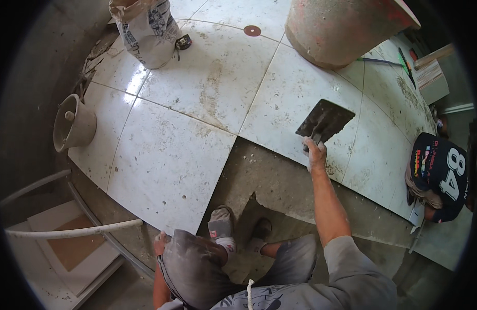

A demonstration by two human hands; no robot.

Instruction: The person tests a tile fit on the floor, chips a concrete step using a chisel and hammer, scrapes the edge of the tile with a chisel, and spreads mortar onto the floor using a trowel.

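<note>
My right hand (315, 154) is closed round the handle of a dark rectangular plastering trowel (335, 114). The trowel's broad plate is held over the white floor tiles (280, 103), near the edge where the tiling stops. At the lower left, my left hand (160, 243) is beside my bent knee, close to the front edge of a tile. Its fingers are mostly hidden, so their pose does not show. Between my feet and the tile edge lies bare, rough grey floor (264, 170).
A large bucket (331, 31) stands at the top right, a small one (83, 124) at the left. A paper sack (148, 36), a tape measure (183, 42) and a reddish disc (252, 31) rest on the tiles. Another person (440, 175) crouches at the right. Stacked boards (42, 258) lie lower left.
</note>
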